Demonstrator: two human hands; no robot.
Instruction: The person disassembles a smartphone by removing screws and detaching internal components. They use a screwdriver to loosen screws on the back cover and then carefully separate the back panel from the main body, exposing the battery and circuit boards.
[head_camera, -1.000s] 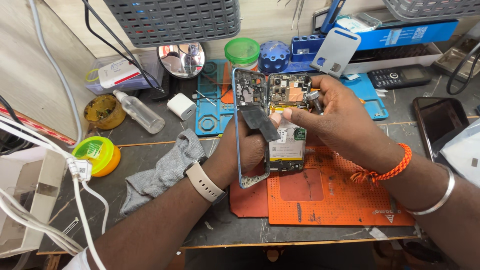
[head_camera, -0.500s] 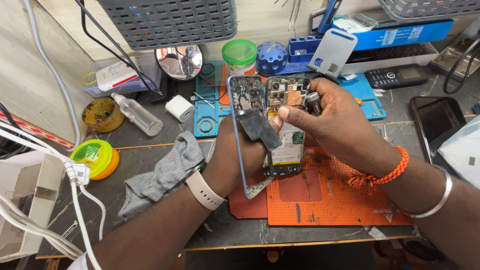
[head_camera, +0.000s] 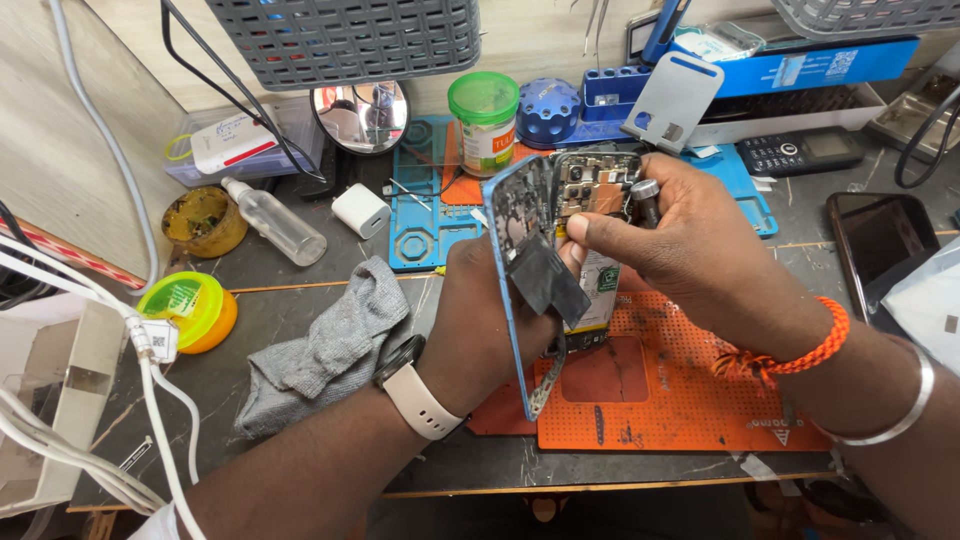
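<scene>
My left hand (head_camera: 490, 320) grips an opened smartphone (head_camera: 590, 190) with its circuit board bare, held tilted above an orange repair mat (head_camera: 680, 400). The phone's blue back cover (head_camera: 510, 290) is swung open to the left, nearly edge-on to the camera, with a black patch on its inner face. My right hand (head_camera: 690, 250) pinches the phone's middle with thumb and forefinger and holds a small screwdriver, whose metal cap (head_camera: 645, 190) shows by the board. A watch sits on my left wrist; an orange band and a metal bangle circle my right.
A grey cloth (head_camera: 320, 350) lies left of the mat. Behind are a blue mat (head_camera: 430, 230), white charger (head_camera: 360, 210), clear bottle (head_camera: 275, 220), green-lidded jar (head_camera: 485, 120), round mirror (head_camera: 360, 115) and keypad phone (head_camera: 800, 152). A dark phone (head_camera: 880, 250) lies right. White cables (head_camera: 150, 390) hang left.
The blue back cover has swung further open toward the left and now stands nearly edge-on. Both hands stay on the phone.
</scene>
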